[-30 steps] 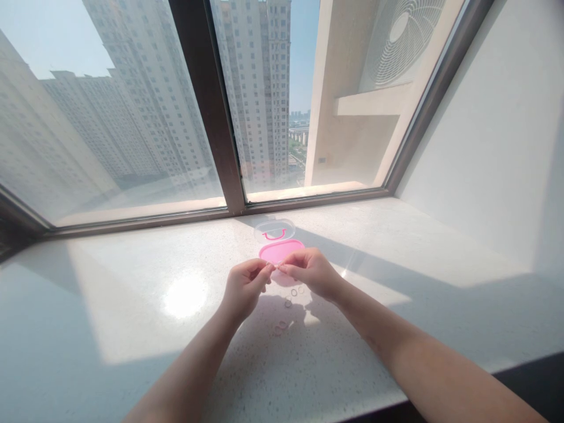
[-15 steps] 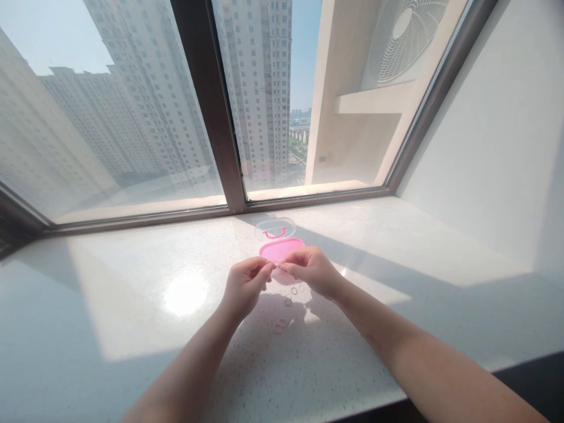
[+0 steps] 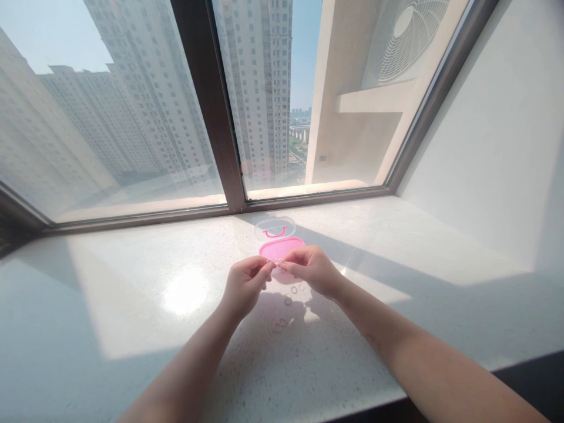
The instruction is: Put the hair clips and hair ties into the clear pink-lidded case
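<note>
Head cam: both hands are out front over a pale speckled sill (image 3: pixel 291 373). The left hand (image 3: pixel 244 286) and right hand (image 3: pixel 315 271) each have thumb and forefinger pressed together, pinching one tiny pale piece (image 3: pixel 277 264) right between the fingertips. It's whitish, maybe a bit see-through, and mostly covered, so I honestly can't tell its shape. What shows runs sideways from one pinch to the other, I think, but it's too small to call a long axis or say which way it points.

Just past the fingers there's one pink tub (image 3: pixel 282 249), open top, partly hidden by the hands, long axis running left to right. Beyond that, one clear oval lid (image 3: pixel 275 222) lies lengthwise the same way, with one pink handle (image 3: pixel 275 236) bowing back toward the fingers.

On the near side of the fingertips I count five small rings: three greyish or pale rings (image 3: pixel 294 293) nearer the right hand, and two pinkish rings (image 3: pixel 280 324) closer to the wearer.
</note>
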Tool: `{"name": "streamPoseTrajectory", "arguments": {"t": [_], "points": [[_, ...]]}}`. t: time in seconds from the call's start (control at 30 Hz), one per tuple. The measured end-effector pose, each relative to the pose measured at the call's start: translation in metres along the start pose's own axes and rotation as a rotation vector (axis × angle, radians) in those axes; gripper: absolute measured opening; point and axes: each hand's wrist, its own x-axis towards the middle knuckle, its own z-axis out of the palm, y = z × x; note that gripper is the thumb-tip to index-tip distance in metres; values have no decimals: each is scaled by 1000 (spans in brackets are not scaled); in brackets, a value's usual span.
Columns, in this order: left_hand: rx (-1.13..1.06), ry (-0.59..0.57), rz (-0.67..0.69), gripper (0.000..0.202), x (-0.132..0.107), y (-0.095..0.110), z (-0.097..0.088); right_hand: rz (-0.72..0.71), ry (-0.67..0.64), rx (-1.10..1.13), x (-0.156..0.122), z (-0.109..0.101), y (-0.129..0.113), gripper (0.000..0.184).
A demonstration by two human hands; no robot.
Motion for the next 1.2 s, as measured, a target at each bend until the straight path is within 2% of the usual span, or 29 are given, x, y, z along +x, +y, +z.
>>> {"name": "streamPoseTrajectory", "arguments": {"t": [1.2], "points": [[-36,2,-11,23,0,-1,0,-18,-4,-10,0,-1,1,20]]}}
